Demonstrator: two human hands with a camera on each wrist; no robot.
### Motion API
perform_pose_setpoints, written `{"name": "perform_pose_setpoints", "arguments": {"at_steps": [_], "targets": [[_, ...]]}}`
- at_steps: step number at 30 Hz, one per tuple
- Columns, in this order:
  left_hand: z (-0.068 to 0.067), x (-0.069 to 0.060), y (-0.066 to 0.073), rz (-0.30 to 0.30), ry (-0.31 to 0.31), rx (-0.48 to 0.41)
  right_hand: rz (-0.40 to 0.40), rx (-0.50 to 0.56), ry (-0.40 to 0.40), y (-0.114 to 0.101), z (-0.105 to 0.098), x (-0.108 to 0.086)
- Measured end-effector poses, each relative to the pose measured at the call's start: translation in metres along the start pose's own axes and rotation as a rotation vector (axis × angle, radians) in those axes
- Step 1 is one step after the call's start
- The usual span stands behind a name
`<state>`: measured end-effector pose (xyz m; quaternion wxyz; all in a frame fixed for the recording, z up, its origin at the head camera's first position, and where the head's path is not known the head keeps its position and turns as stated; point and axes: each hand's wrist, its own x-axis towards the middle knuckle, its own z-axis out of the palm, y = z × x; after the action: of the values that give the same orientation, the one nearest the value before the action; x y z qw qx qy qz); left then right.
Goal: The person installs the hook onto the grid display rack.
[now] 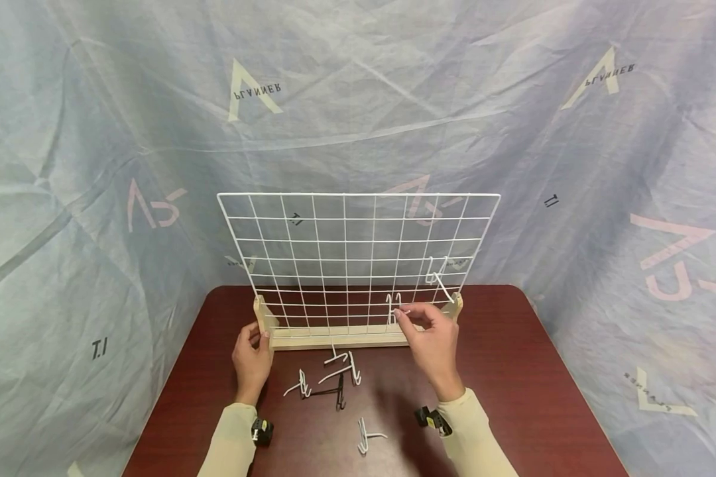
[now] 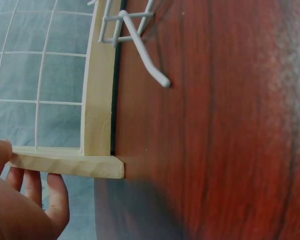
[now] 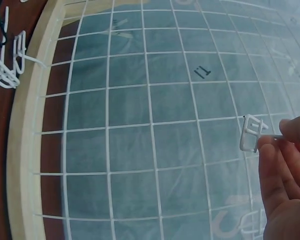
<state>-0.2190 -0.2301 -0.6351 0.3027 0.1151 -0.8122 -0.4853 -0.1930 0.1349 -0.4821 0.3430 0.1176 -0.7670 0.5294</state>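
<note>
A white wire grid panel (image 1: pixel 345 218) stands upright in a wooden base (image 1: pixel 340 338). My left hand (image 1: pixel 253 363) grips the base's left side post (image 2: pixel 70 165), thumb on one side and fingers on the other. With thumb and fingertips, my right hand (image 1: pixel 434 341) pinches the prong of a white wire display hook (image 3: pixel 249 135). That hook's back frame is at the lower right part of the grid; whether it is caught on a wire I cannot tell. Another white hook (image 1: pixel 434 278) hangs on the grid further right and higher, its prong pointing forward.
In front of the base lie several loose white hooks (image 1: pixel 303 384) and a black hook (image 1: pixel 340 392) in a loose group. One white hook (image 1: pixel 363 437) lies apart, nearer the front of the dark red table (image 1: pixel 513 411). Grey printed sheeting (image 1: pixel 358 119) surrounds the table.
</note>
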Motion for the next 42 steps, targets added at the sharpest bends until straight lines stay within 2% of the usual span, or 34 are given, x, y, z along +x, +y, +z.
{"name": "perform_pose_setpoints", "arguments": {"at_steps": [11,19,26,29,36,42], "targets": [[0.001,-0.001,0.001,-0.001,0.018,-0.038,-0.127,0.042,0.028,-0.014,0.006,0.026],[0.003,-0.001,-0.002,0.003,0.018,-0.047,-0.171,-0.04,0.046,-0.021,0.011,0.04],[0.003,-0.003,-0.005,0.017,0.028,-0.043,-0.21,-0.076,0.056,-0.029,0.014,0.056],[0.002,-0.003,-0.004,0.019,0.028,-0.05,-0.217,-0.06,0.058,-0.031,0.016,0.062],[0.002,-0.002,-0.001,0.028,0.025,-0.037,-0.219,0.029,0.032,-0.022,0.023,0.068],[0.003,0.0,-0.002,0.03,0.023,-0.037,-0.249,-0.025,0.027,-0.012,0.027,0.065]]}}
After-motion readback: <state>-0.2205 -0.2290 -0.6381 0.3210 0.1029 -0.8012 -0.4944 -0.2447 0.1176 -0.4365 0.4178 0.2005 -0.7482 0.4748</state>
